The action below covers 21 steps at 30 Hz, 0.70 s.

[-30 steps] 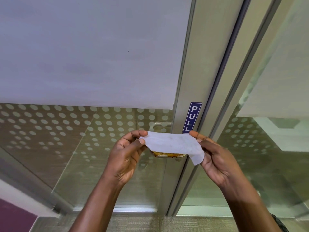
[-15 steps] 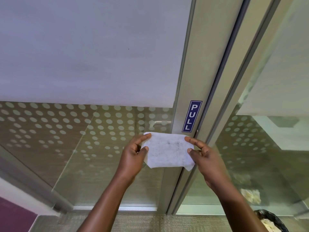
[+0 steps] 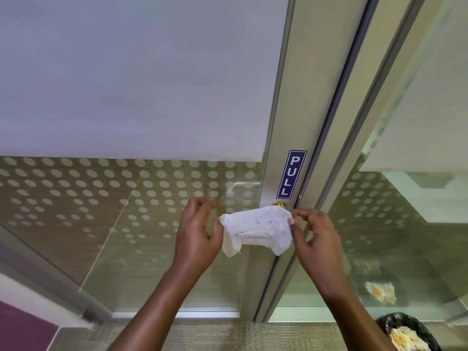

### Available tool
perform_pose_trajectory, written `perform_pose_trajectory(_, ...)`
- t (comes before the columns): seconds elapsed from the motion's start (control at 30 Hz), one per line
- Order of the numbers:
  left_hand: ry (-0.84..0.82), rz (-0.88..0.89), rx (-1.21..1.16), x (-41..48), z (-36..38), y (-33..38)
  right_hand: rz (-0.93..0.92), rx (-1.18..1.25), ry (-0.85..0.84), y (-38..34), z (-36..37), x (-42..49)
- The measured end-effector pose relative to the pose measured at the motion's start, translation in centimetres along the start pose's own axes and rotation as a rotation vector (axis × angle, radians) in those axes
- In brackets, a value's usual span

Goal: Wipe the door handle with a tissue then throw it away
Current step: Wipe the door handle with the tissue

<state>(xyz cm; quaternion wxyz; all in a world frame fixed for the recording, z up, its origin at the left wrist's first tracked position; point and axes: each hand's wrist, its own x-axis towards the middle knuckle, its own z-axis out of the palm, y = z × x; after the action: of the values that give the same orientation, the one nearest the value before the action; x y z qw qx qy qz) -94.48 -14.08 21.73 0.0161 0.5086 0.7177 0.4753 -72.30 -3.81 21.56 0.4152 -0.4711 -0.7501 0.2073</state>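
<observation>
A white tissue (image 3: 257, 228) with dark smudges is draped over the door handle (image 3: 277, 204), of which only a small brass part shows above it. My left hand (image 3: 196, 235) touches the tissue's left edge with the palm and thumb, its fingers spread and slightly blurred. My right hand (image 3: 314, 235) pinches the tissue's right edge between thumb and fingers. Both hands are in front of the aluminium door frame (image 3: 286, 102), just below a blue PULL sticker (image 3: 291, 174).
The door has frosted glass above and a dotted glass band (image 3: 126, 188) below. A glass side panel (image 3: 410, 224) is to the right. A bin with a black liner (image 3: 407, 334) holding crumpled tissue sits on the carpet at the lower right.
The tissue, held flat and stretched between both hands before, now lies bunched over the handle. Both hands have moved lower, and my left hand's fingers have loosened.
</observation>
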Motion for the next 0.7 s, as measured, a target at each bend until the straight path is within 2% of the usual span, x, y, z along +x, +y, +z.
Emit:
perform_pose_trajectory(0.07, 0.051, 0.211, 0.087, 1.6, -0.6, 1.6, -0.155, -0.062, 0.001, -0.9, 0.4, -0.3)
perform_pose_trajectory(0.2, 0.031, 0.663, 0.279, 6.2, -0.5, 5.3, -0.397, -0.162, -0.214, -2.4, 3.1, -1.1)
perform_pose_trajectory(0.3, -0.048, 1.067, 0.535, 9.8, 0.9, 7.5, -0.496, -0.381, -0.338, -2.0, 5.5, -1.3)
perform_pose_trajectory(0.37, -0.082, 1.281, 0.694, 12.3, 1.8, 8.2, -0.540, -0.468, -0.336, -1.2, 6.6, -1.2)
perform_pose_trajectory(0.43, -0.071, 1.379, 0.799, 14.5, 2.4, 8.2, -0.564, -0.494, -0.277, -0.7, 7.4, -1.1)
perform_pose_trajectory(0.57, 0.004, 1.454, 0.910, 16.1, 3.5, 7.3, -0.543, -0.545, -0.200, -0.7, 8.6, -1.0)
perform_pose_trajectory(0.7, 0.033, 1.461, 0.922, 16.2, 4.0, 7.0, -0.372, -0.605, -0.206, -4.4, 10.3, -0.8)
